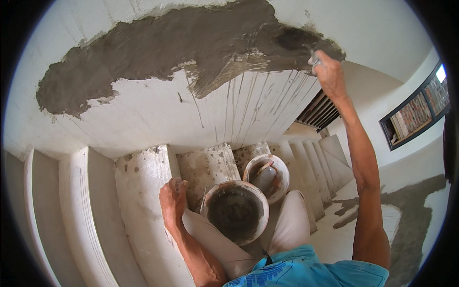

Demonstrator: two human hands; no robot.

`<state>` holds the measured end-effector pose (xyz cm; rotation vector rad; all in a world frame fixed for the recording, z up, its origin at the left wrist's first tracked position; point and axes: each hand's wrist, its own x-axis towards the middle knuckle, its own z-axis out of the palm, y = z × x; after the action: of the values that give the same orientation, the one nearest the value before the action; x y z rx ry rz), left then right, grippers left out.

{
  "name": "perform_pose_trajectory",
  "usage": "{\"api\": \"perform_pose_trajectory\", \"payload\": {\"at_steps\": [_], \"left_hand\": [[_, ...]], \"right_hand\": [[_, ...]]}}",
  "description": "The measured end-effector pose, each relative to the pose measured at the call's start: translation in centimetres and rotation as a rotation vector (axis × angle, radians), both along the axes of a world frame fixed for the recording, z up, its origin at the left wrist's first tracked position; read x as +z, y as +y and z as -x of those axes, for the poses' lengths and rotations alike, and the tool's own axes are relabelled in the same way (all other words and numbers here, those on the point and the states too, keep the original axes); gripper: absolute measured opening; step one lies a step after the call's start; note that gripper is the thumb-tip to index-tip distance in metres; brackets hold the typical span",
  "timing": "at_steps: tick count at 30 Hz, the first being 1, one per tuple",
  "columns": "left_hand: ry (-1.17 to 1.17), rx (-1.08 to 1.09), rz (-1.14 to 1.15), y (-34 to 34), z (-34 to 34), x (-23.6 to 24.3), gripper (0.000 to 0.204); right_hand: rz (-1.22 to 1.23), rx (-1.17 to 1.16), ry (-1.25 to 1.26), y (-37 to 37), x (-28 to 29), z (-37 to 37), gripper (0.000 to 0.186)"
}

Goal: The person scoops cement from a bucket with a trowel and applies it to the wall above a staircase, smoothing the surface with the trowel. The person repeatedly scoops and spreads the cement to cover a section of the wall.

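My right hand (331, 76) is raised to the wall at the upper right, its fingers closed round the grip of what looks like a plastering trowel (313, 60). Motion smears the tool, and its dark blade seems to lie against the wet grey mortar patch (158, 45) on the white wall. Down by my left knee rests my left hand (173, 198), its fingers curled; whatever they may hold is hidden. Close beside it, between my legs, a round bucket (264, 210) contains dark grey mortar (234, 213).
Behind the mortar bucket stands a second bucket (287, 178) with murky liquid and a tool in it. Spattered stair steps (143, 177) run on both sides. Drips streak the wall below the patch. A dark-framed window (416, 117) and another mortar patch (411, 210) are at the right.
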<state>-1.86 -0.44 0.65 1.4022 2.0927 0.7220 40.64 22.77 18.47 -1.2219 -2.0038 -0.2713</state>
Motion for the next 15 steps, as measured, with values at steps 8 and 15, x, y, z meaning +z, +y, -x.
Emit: {"api": "perform_pose_trajectory", "payload": {"at_steps": [8, 15], "left_hand": [[0.002, -0.010, -0.007, 0.1, 0.1, -0.6, 0.033], [0.016, -0.020, -0.006, 0.0, 0.1, -0.5, 0.033]], "right_hand": [[0.004, -0.084, -0.224, 0.4, 0.1, -0.7, 0.016], [-0.036, -0.065, -0.133, -0.2, 1.0, 0.1, 0.014]]}}
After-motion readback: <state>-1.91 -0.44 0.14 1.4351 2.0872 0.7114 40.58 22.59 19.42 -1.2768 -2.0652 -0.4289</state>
